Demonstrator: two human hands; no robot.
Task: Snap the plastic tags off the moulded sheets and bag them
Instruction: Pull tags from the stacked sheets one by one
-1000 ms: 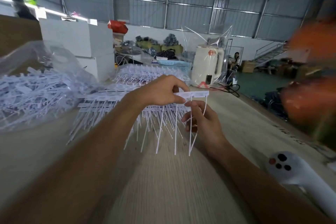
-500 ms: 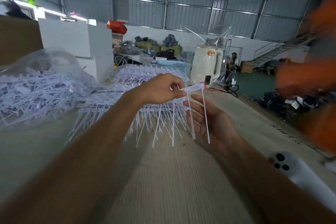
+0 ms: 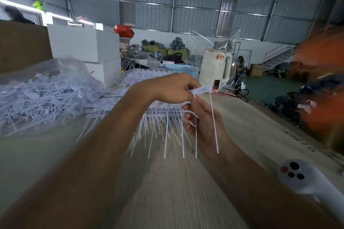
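- The left hand [image 3: 173, 88] holds up a small white strip of tags [image 3: 202, 90] in the middle of the scene, above the bench [image 3: 167, 191]. Its fingers [image 3: 191, 84] pinch the flat top bar of the strip.
- The right hand [image 3: 202, 122] is just under it, palm up. Its fingers are loosely curled around the thin tails that hang down, and one fingertip touches the top bar.
- The strip looks very light, like a toy comb. The top bar seems stiff, but the long tails look thin and bendy, so they may wobble or kink.
- I think the best place to hold is the flat bar near the joint, not the tails. A quick bend there should snap a tag off.
- More moulded sheets [image 3: 163, 109] lie flat on the bench, just behind the hands.
- A big clear bag [image 3: 46, 87] full of loose tags sits at the far left.
- A white handle with buttons [image 3: 297, 176] lies at the near right.
- A white kettle [image 3: 216, 67] stands far off, behind the hands.
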